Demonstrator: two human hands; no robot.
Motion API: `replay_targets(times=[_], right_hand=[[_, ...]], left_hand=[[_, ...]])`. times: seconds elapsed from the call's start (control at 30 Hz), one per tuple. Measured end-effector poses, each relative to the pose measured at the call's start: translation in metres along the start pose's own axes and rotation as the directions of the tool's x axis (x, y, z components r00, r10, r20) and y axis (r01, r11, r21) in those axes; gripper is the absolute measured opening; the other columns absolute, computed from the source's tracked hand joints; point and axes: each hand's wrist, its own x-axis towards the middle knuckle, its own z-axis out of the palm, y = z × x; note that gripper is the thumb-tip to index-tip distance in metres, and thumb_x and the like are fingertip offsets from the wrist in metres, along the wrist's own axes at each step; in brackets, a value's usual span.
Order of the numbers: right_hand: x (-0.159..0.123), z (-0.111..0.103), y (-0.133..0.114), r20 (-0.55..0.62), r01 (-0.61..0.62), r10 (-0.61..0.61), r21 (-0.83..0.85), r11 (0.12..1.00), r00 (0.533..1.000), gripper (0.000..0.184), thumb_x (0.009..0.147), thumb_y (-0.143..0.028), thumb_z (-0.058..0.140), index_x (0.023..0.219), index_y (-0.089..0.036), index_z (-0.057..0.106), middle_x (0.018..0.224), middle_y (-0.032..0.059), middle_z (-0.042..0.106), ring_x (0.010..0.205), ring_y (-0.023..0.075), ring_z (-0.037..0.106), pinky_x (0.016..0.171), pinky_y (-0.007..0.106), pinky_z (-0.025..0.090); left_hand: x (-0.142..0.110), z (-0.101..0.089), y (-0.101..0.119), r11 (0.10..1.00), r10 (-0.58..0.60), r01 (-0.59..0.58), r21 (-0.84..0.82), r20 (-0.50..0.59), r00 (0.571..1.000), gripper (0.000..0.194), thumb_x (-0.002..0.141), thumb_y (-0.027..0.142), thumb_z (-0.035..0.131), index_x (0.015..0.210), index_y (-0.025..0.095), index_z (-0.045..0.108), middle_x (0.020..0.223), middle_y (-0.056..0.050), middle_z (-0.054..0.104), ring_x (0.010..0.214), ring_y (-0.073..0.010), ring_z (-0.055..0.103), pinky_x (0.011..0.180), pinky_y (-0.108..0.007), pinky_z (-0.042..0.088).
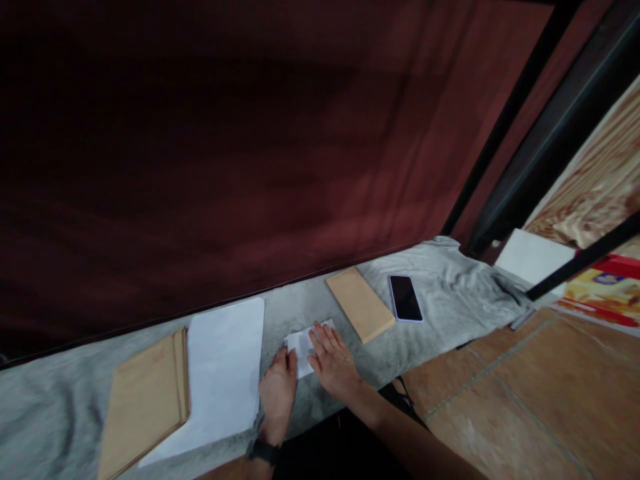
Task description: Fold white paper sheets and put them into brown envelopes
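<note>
A small piece of folded white paper (302, 342) lies on the grey cloth cover, between my two hands. My left hand (279, 390), with a dark band on its wrist, grips the paper's left edge, thumb on top and the other fingers curled and partly hidden. Flat across the paper's right part rests my right hand (334, 362), its fingers stretched out and slightly apart. Just left of my left hand are large white sheets (227, 363). A brown envelope (361, 305) lies beyond my right hand.
Brown envelopes (147, 393) are stacked partly over the white sheets at the left. A phone (406, 298) lies right of the single envelope. The grey cloth (450, 293) covers a narrow surface along a dark red panel (300, 167). Tiled floor (525, 393) and a red-yellow box (605, 290) are right.
</note>
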Motion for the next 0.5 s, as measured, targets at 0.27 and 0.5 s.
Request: replay_targets(times=[0.27, 0.5], right_hand=[[-0.011, 0.014, 0.005, -0.021, -0.041, 0.04, -0.032, 0.999, 0.999, 0.059, 0.099, -0.042, 0.056, 0.15, -0.016, 0.043, 0.157, 0.016, 0.04, 0.146, 0.0282, 0.036, 0.117, 0.048, 0.033], [-0.011, 0.013, 0.005, -0.019, -0.043, 0.042, -0.032, 0.999, 0.999, 0.061, 0.098, -0.044, 0.055, 0.151, -0.016, 0.042, 0.159, 0.0165, 0.035, 0.147, 0.03, 0.033, 0.118, 0.049, 0.03]], left_hand=[[-0.002, 0.003, 0.003, 0.998, -0.032, 0.031, 0.049, 0.008, 0.999, 0.04, 0.103, 0.037, 0.033, 0.118, 0.015, 0.064, 0.092, -0.013, 0.077, 0.077, -0.0236, 0.074, 0.062, -0.029, 0.045], [-0.002, 0.0, 0.008, 0.997, -0.033, 0.039, 0.061, -0.092, 0.995, 0.033, 0.1, 0.031, 0.038, 0.113, 0.013, 0.062, 0.093, -0.014, 0.072, 0.088, -0.0263, 0.071, 0.076, -0.035, 0.052]])
